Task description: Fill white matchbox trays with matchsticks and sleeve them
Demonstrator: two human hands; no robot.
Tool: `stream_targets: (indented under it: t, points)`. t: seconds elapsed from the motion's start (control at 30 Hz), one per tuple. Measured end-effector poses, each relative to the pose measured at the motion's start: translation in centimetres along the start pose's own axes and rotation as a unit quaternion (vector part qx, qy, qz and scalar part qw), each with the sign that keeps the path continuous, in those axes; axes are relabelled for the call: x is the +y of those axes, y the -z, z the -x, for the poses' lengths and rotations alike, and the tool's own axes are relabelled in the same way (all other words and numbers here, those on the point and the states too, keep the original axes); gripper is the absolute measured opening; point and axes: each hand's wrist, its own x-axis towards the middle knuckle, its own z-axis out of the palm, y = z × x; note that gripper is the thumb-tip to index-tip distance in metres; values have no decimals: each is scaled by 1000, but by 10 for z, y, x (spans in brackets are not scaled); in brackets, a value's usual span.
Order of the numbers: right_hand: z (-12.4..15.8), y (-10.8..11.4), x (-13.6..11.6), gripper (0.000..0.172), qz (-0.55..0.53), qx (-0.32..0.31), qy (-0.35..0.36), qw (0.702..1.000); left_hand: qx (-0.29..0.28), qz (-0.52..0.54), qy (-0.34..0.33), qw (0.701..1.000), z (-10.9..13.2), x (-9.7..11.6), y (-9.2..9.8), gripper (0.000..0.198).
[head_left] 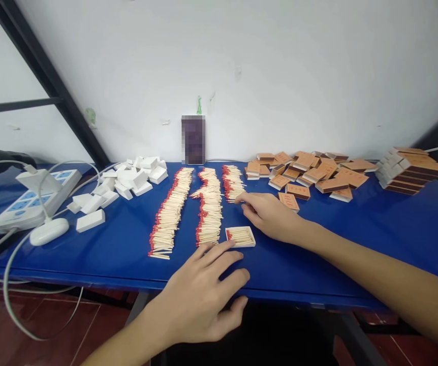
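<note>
My left hand (207, 295) hovers at the table's front edge, fingers spread and nothing in them. Its fingertips are close to a small white matchbox tray (252, 244), which holds a layer of red-headed matches (241, 235). My right hand (276, 216) reaches in from the right, thumb and index finger slightly apart, at the near end of a short row of matches (234, 183). No match shows between those fingertips; whether they touch the row is hard to tell. Two longer rows, a middle row of matches (209, 213) and a left row of matches (170, 213), lie beside it.
White empty-looking trays (138, 180) are heaped at the back left. Orange matchbox sleeves (314, 170) lie piled at the back right, near a stack of matchboxes (409, 170). A power strip (36, 201) with cables occupies the left. A dark blurred rectangle (193, 140) leans against the wall.
</note>
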Motion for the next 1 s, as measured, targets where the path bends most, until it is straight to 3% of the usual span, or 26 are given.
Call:
stream_targets:
  t: [0.2, 1.0]
  points:
    - [-8, -3, 12, 29, 40, 6, -18, 999, 10, -8, -3, 1000, -1, 0, 0, 23]
    - [-12, -3, 14, 30, 35, 1, -25, 999, 8, -4, 1, 1000, -1, 1, 1, 23]
